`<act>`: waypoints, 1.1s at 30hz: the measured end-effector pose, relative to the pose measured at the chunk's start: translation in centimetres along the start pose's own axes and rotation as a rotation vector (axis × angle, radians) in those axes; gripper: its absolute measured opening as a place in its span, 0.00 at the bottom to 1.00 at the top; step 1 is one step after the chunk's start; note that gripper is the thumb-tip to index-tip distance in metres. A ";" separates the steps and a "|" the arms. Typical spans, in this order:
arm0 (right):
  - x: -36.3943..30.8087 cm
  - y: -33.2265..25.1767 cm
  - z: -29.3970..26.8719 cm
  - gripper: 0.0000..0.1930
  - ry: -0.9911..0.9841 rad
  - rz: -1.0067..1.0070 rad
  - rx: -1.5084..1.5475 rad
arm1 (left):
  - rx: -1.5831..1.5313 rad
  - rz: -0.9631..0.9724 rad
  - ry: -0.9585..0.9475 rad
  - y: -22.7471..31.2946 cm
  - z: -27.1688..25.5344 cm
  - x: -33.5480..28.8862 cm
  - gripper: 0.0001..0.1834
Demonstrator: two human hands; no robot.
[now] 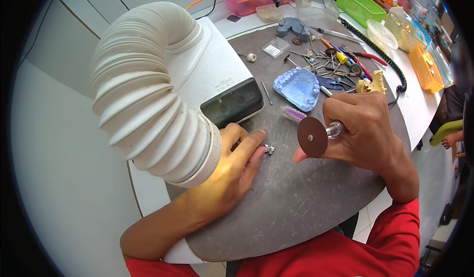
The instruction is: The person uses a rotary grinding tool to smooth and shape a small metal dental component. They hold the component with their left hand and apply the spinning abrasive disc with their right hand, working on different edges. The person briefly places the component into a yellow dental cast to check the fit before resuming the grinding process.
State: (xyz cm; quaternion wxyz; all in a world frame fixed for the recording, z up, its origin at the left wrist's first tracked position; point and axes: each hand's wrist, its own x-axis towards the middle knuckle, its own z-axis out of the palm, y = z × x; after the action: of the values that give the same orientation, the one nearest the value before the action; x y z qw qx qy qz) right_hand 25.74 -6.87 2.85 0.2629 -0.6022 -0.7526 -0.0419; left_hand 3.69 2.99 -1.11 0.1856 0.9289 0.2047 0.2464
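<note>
My left hand [231, 166] rests low over the grey bench mat under the mouth of a white ribbed hose. Its thumb and fingertips pinch a small silver metal dental casting [269, 149], whose far side is hidden by the fingers. In my right hand [365, 131] is a rotary handpiece [334, 129], gripped by curled fingers, with the thumb pointing left. A flat brown cutting disc [312, 137] sits on its tip, to the right of the casting and apart from it. Behind the disc lies a purple-and-white bristle brush [293, 113].
The ribbed hose [143, 89] arches over my left forearm from a white box [222, 64]. Beyond my hands lie a blue dental cast [297, 88], a grey cast [293, 26], scattered burs [335, 64], red-handled pliers [370, 57] and a yellowish model [374, 83]. Coloured baskets [360, 6] line the far right.
</note>
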 end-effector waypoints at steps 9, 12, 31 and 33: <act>0.1 -0.1 0.0 0.24 -0.010 -0.003 -0.010 | -0.203 -0.052 -0.092 0.4 -0.5 -0.1 0.15; 0.0 -0.1 0.0 0.24 -0.013 -0.004 -0.006 | -0.250 -0.118 -0.219 0.2 -1.6 0.0 0.15; -0.1 0.0 -0.1 0.23 -0.011 -0.012 0.000 | -0.328 -0.118 -0.290 0.4 -2.7 0.5 0.14; -0.1 0.0 0.0 0.23 -0.007 -0.014 -0.004 | -0.380 -0.162 -0.328 0.5 -2.8 0.6 0.11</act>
State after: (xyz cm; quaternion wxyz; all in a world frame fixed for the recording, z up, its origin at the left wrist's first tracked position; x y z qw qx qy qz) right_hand 25.76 -6.96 2.81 0.2587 -0.5976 -0.7577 -0.0433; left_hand 2.78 3.56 1.60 0.4066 0.8855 0.1955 0.1111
